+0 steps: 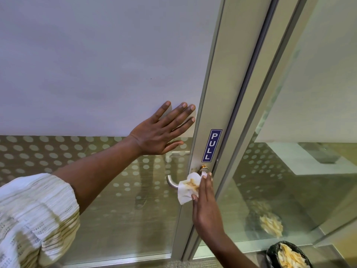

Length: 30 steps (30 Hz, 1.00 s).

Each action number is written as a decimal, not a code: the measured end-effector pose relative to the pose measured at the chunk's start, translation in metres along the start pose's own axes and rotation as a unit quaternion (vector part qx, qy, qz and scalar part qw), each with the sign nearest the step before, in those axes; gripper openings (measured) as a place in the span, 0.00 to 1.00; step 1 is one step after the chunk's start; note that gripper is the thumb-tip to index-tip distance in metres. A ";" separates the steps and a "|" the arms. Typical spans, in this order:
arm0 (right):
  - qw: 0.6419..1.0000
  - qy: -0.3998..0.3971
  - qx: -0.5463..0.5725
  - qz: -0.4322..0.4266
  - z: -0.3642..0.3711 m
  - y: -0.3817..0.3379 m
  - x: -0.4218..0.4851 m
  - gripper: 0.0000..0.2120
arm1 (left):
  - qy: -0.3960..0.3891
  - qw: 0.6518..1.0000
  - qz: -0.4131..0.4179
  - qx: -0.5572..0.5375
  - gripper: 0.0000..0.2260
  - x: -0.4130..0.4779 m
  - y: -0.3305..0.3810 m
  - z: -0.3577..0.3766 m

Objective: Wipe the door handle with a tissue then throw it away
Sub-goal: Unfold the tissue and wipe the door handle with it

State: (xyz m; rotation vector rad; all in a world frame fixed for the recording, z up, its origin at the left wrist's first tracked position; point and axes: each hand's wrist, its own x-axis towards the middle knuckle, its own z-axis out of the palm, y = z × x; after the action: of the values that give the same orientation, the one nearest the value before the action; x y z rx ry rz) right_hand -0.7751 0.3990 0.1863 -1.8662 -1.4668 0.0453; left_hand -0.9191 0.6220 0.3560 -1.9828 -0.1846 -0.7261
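Observation:
A curved metal door handle (171, 182) sticks out of a glass door's aluminium frame (214, 89), just below a blue PULL sticker (212, 145). My right hand (204, 204) presses a crumpled white tissue (188, 187), stained brown-orange, against the handle near its base. The tissue hides the handle's inner end. My left hand (161, 130) lies flat with fingers spread on the frosted glass panel (96, 64), above and left of the handle. A keyhole cylinder (203, 167) sits just above the tissue.
A bin with a black liner (271, 254), holding several used tissues, stands on the floor at the lower right. Its reflection shows in the fixed glass panel (289, 171) to the right of the door. The door's lower glass carries a dot pattern.

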 end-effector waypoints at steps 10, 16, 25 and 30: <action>0.895 0.053 0.270 0.351 -0.004 -0.038 0.048 0.15 | 0.001 1.000 0.001 0.004 0.34 0.000 0.000 0.003; 0.728 0.029 0.472 0.497 -0.010 -0.033 0.072 0.13 | 0.005 1.000 -0.001 0.001 0.34 0.000 0.001 0.003; 0.520 0.076 0.727 0.442 -0.014 -0.028 0.075 0.12 | 0.003 1.000 -0.008 -0.010 0.34 -0.001 0.001 0.004; 0.498 0.119 0.736 0.443 0.000 -0.041 0.063 0.13 | 0.001 1.000 -0.006 -0.009 0.35 -0.001 0.001 0.003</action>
State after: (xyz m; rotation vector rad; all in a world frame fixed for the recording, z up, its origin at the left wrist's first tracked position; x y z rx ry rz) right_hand -0.7876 0.4553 0.2348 -0.7421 0.2056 1.0994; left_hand -0.9183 0.6243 0.3541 -1.9986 -0.1890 -0.7390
